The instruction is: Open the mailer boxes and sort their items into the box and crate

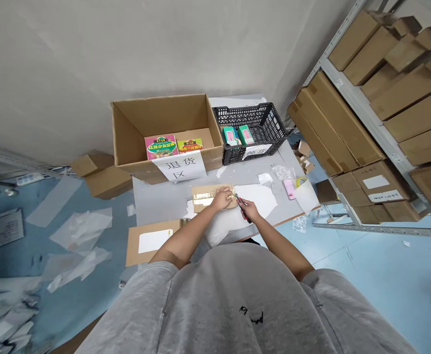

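A small cardboard box point(202, 192) with shiny printed tape and a white label lies on the worktable. My left hand point(222, 198) grips its right part, fingers bent over the top near the taped end. In my right hand point(251, 211) is a red and black utility knife point(242, 205), its tip pointing at that end of the box. Whether the tip touches the tape is too small to tell. White paper point(258, 195) lies under and beside the box.
Behind stand a large open carton point(130, 169) holding colourful boxes and a black plastic crate point(254, 156) with green boxes. A flat labelled carton point(134, 246) lies at the front left. Bubble wrap point(284, 173) and a pink item point(289, 189) lie right, near shelves point(366, 110) of cartons.
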`<act>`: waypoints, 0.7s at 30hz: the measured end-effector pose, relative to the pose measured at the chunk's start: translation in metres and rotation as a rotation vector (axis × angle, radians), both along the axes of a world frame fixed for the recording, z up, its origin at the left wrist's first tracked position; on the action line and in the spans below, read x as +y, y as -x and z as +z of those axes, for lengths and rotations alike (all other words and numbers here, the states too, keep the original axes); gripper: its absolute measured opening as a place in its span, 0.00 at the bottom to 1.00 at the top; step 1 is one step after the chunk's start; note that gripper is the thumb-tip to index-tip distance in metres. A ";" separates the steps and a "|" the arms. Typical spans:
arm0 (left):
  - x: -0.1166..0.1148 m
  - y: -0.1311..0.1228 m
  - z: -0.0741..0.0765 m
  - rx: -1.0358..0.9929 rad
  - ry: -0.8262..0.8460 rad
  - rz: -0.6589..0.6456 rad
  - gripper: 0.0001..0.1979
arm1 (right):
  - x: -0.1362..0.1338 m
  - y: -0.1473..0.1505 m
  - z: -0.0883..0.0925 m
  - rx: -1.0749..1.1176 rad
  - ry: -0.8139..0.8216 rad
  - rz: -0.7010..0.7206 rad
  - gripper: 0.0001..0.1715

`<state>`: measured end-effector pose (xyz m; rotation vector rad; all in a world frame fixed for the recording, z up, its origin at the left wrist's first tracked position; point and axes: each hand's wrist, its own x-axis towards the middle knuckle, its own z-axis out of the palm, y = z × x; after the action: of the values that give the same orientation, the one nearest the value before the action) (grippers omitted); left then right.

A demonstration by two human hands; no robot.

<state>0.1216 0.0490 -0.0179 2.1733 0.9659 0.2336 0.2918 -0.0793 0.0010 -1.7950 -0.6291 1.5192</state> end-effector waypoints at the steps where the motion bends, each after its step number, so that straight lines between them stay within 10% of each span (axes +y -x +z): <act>1: 0.000 0.000 0.000 -0.008 0.018 0.016 0.06 | -0.001 -0.001 0.000 0.000 0.002 0.000 0.40; 15: -0.010 0.004 0.010 0.049 -0.134 0.047 0.14 | 0.000 -0.014 0.006 -0.084 0.058 0.028 0.30; 21: -0.017 0.036 0.007 0.127 -0.192 0.094 0.49 | -0.005 -0.020 -0.002 -0.153 0.042 -0.090 0.24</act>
<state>0.0860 0.0319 -0.0111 2.3432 1.1602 0.2436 0.3114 -0.0840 -0.0007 -1.9588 -0.5845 1.3534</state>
